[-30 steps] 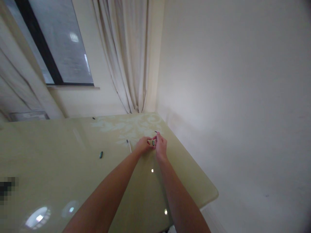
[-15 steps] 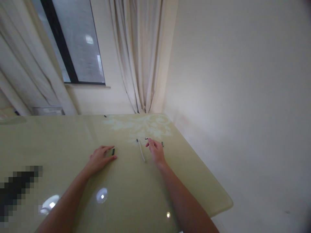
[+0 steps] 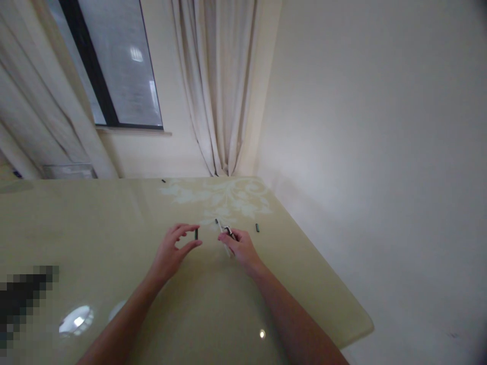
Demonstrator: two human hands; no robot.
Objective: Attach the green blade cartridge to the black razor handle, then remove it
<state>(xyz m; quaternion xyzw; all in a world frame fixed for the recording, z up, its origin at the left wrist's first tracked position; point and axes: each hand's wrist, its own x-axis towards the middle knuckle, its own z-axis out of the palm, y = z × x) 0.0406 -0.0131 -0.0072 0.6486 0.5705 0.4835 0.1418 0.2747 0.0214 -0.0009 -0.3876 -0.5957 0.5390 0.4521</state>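
My left hand [image 3: 175, 248] is raised a little over the table, with a small dark green rectangular piece [image 3: 196, 234] upright between thumb and forefinger. Just to its right, my right hand [image 3: 241, 248] pinches a small black and silver object [image 3: 229, 231], too small to name surely. Behind and under those fingers lies a thin white strip like a short cable, with a dark end [image 3: 216, 221]; the fingers hide part of it. A second small dark piece [image 3: 257, 228] lies on the table to the right of my right hand.
The glossy pale yellow-green table [image 3: 213, 309] has a white floral pattern near its far corner. A tiny dark item [image 3: 163, 181] lies at the far edge. Walls, a curtain [image 3: 216, 91] and a window border the table. A pixelated dark shape [image 3: 26, 289] covers the left side.
My left hand has moved right with the dark green piece, closer to my right hand. The right hand has drawn back toward me and turned, bringing its black and silver object over the white strip.
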